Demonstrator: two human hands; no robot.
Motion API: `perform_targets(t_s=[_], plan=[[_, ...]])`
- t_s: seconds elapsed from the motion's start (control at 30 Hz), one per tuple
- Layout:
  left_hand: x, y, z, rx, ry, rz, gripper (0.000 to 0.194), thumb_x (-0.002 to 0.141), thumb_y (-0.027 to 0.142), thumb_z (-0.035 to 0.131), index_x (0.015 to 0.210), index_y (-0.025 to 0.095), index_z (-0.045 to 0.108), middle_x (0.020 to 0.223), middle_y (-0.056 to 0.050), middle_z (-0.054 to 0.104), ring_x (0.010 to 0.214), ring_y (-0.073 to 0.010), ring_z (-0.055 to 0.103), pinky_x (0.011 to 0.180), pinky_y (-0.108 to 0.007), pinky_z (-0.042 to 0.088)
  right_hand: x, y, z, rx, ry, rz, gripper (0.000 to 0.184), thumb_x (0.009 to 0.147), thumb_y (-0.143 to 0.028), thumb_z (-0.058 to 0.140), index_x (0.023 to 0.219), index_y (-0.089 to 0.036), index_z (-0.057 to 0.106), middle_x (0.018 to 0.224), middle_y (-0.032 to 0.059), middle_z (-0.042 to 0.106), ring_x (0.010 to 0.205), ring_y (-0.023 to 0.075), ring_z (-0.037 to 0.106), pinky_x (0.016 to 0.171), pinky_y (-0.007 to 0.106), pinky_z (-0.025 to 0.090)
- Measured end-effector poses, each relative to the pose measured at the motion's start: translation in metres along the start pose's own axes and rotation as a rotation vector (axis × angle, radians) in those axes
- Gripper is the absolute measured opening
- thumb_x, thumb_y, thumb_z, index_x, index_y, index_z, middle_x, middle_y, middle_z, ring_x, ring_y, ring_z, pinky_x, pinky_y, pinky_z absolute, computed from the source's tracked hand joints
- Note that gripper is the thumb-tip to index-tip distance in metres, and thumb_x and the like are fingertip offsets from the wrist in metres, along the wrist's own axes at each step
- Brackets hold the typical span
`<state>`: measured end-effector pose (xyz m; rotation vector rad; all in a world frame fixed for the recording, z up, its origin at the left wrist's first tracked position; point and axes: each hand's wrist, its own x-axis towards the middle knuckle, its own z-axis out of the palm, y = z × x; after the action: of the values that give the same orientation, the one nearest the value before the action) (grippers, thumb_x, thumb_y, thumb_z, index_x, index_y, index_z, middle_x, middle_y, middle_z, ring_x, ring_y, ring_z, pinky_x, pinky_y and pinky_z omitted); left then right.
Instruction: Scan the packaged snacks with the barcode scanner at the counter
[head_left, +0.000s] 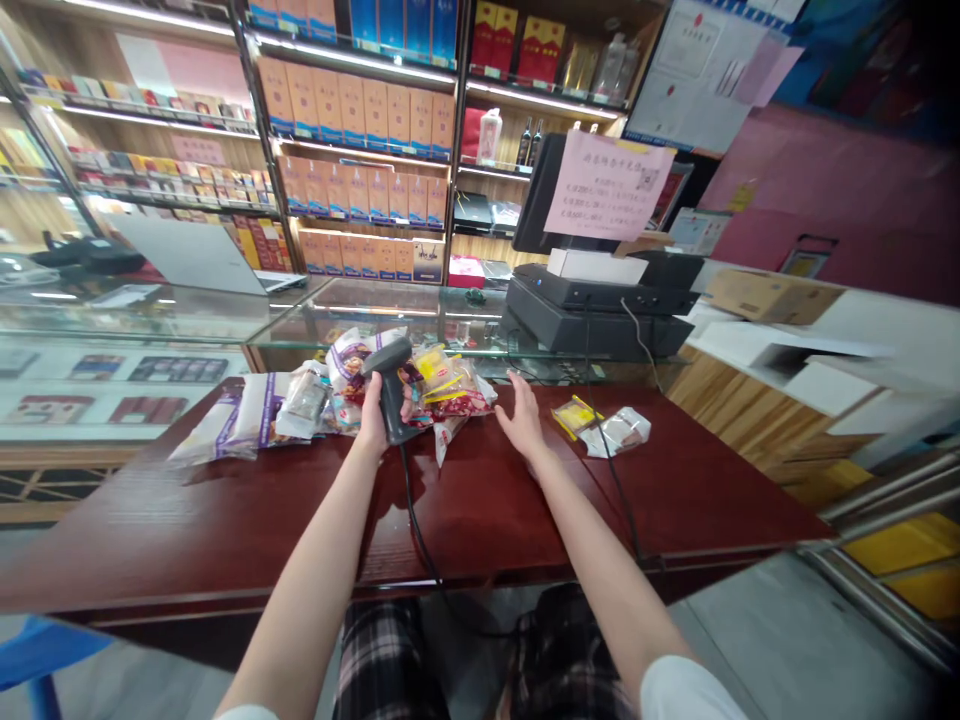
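My left hand (373, 412) is wrapped round the handle of a dark grey barcode scanner (391, 385), held upright above the dark red table (315, 540). Its black cable (417, 530) runs down over the table's front edge. Behind the scanner lies a heap of snack packets (461, 390), some red, some with yellow bands. Further left are white-and-purple bags (259, 405) and a clear packet (304, 400). My right hand (523, 415) is open, fingers apart and holding nothing, just right of the heap. A yellow packet (575, 415) and a silvery-white packet (621, 432) lie to its right.
Glass display counters (337, 310) stand behind the table. A monitor with a pink notice (607, 190) sits over a black cash drawer (592, 325). At left stands a laptop (199, 255). Shelves of boxed goods (360, 115) line the back. A blue stool (45, 650) is at lower left.
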<state>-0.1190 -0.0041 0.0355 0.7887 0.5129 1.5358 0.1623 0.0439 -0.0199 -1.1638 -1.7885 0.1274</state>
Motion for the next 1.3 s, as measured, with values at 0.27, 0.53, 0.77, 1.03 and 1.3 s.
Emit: perform_targets(t_s=[0.27,0.53,0.77,1.03,1.3], plan=[[0.001,0.001,0.002,0.003,-0.009,0.000,0.051,0.088,0.066,0.056,0.092,0.015,0.061,0.065,0.000,0.061,0.038,-0.0075,0.044,0.036,-0.021,0.035,0.053,-0.051,0.008,0.218,-0.254,-0.190,0.048,0.073,-0.007,0.055,0.114,-0.025,0.072,0.146,0.0068,0.058,0.138,0.0238,0.052,0.120,0.045,0.035],[-0.002,0.005,0.005,0.005,-0.028,0.008,0.051,0.088,0.066,0.057,0.093,0.015,0.060,0.067,0.000,0.061,0.039,-0.0074,0.045,0.038,-0.022,0.036,0.056,-0.078,0.028,0.065,-0.407,-0.232,0.064,0.075,-0.013,0.068,0.137,-0.027,0.061,0.154,0.0064,0.050,0.141,0.0257,0.049,0.120,0.044,0.037],[-0.001,0.006,0.002,0.012,-0.015,-0.018,0.052,0.089,0.067,0.055,0.093,0.016,0.060,0.067,0.000,0.060,0.039,-0.0077,0.045,0.038,-0.022,0.035,0.046,-0.065,0.030,0.129,-0.278,-0.128,0.041,0.076,-0.019,0.072,0.116,-0.023,0.066,0.147,0.0098,0.054,0.134,0.0251,0.054,0.112,0.041,0.045],[0.001,0.002,0.000,0.012,-0.031,-0.015,0.052,0.087,0.066,0.058,0.095,0.015,0.061,0.067,0.000,0.060,0.039,-0.0076,0.044,0.037,-0.022,0.036,0.052,-0.030,0.010,0.867,0.130,0.389,0.034,0.080,-0.053,0.072,0.094,-0.022,0.063,0.088,0.0027,0.073,0.088,0.0244,0.074,0.086,0.041,0.060],[-0.003,-0.006,0.006,0.091,-0.093,-0.066,0.052,0.084,0.065,0.063,0.095,0.014,0.062,0.066,-0.001,0.062,0.039,-0.0089,0.046,0.037,-0.022,0.037,0.015,0.019,-0.010,1.144,0.222,0.666,0.035,0.081,-0.048,0.076,0.097,-0.023,0.057,0.088,0.0016,0.077,0.077,0.0221,0.078,0.073,0.036,0.064]])
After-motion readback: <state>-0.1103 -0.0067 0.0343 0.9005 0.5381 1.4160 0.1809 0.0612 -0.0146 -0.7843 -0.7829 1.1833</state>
